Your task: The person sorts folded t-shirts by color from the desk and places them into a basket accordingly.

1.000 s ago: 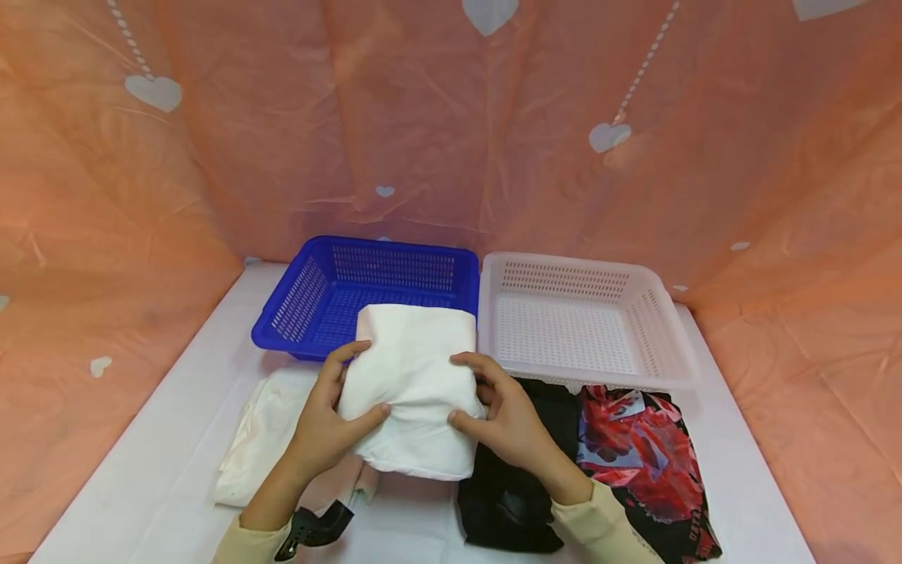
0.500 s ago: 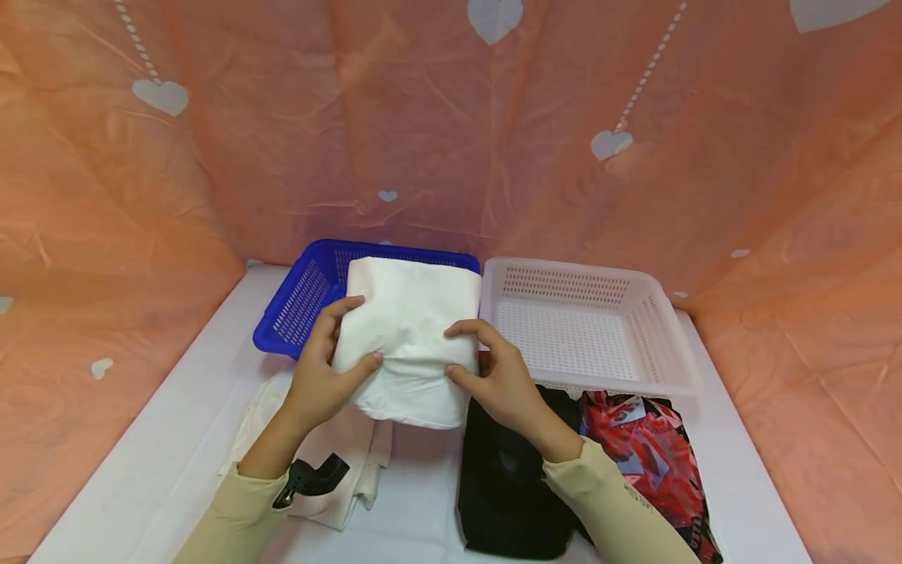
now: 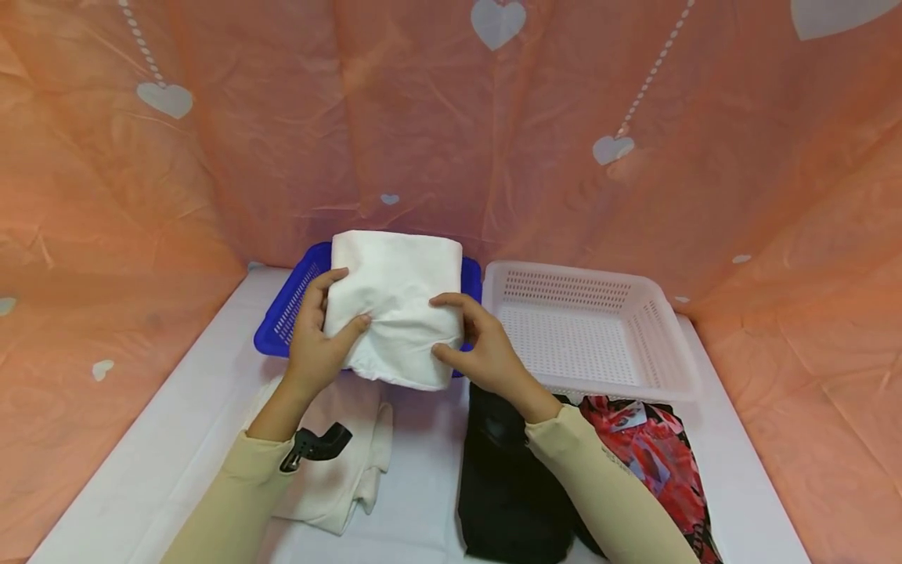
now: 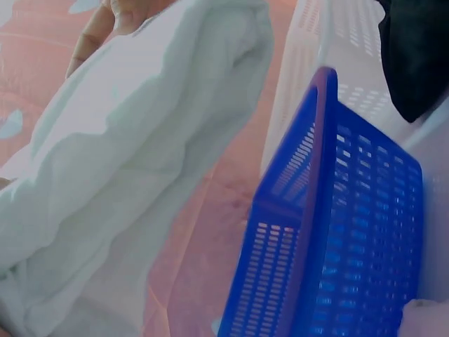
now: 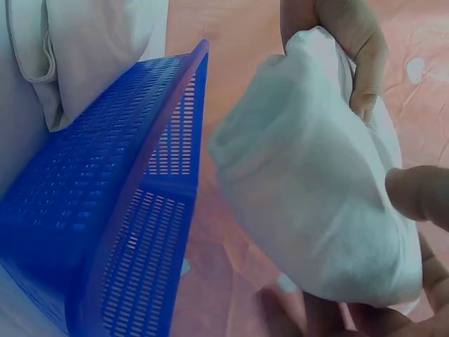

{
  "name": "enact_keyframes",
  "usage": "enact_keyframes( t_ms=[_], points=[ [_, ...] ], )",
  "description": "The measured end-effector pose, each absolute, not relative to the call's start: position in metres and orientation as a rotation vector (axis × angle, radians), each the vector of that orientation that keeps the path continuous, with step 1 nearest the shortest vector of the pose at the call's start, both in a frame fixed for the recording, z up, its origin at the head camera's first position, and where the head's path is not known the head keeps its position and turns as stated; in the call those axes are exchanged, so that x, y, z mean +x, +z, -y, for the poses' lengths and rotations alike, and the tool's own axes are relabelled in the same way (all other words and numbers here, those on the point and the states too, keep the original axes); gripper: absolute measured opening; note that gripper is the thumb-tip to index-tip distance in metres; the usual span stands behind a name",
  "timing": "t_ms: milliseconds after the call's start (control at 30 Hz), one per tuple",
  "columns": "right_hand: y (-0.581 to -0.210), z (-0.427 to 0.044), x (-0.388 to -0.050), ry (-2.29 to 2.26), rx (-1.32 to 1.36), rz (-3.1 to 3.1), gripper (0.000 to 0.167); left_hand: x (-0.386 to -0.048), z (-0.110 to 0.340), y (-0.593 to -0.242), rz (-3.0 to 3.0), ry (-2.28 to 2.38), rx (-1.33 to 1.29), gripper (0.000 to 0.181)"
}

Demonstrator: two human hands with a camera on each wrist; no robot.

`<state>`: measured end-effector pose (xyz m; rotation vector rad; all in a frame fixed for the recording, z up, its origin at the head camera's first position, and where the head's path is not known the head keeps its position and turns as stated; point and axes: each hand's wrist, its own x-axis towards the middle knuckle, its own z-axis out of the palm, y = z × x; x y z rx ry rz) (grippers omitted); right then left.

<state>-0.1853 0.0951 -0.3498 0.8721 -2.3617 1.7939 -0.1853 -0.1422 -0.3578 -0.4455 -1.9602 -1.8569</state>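
Observation:
A folded white cloth (image 3: 395, 305), thick and in several layers, is held up between both hands above the blue basket (image 3: 282, 313). My left hand (image 3: 313, 345) grips its left side, thumb on top and fingers around the edge. On the opposite side my right hand (image 3: 486, 345) pinches it, with thumb and index finger on the upper face. The right wrist view shows the cloth (image 5: 316, 182) apart from the basket's rim (image 5: 140, 168), with several right-hand fingers beneath it. In the left wrist view the layered folds of the cloth (image 4: 140, 140) hang beside the blue basket (image 4: 323, 210).
A white basket (image 3: 676, 368) stands right of the blue one. Folded cream cloth (image 3: 345, 470) lies at the front left, partly under the left forearm. Black folded cloth (image 3: 510, 486) and a red-and-black patterned garment (image 3: 655, 454) lie at the front right. Orange sheeting (image 3: 423, 117) hangs behind.
Both hands have carried the white cloth forward and slightly left, from near the blue basket's front edge to over it. More of the cream cloth now shows.

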Motion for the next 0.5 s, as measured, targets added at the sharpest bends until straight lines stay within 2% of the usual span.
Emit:
enact_keyframes(
  t_ms=[200,500],
  points=[
    [-0.360,-0.080,-0.200,1.749,0.764,2.453,0.064,-0.203,0.150,-0.365,1.996,-1.827,-0.381,0.064],
    [-0.380,-0.055,-0.228,1.629,0.632,2.488,0.061,-0.216,0.159,-0.357,2.168,-1.753,-0.308,0.062]
  ],
)
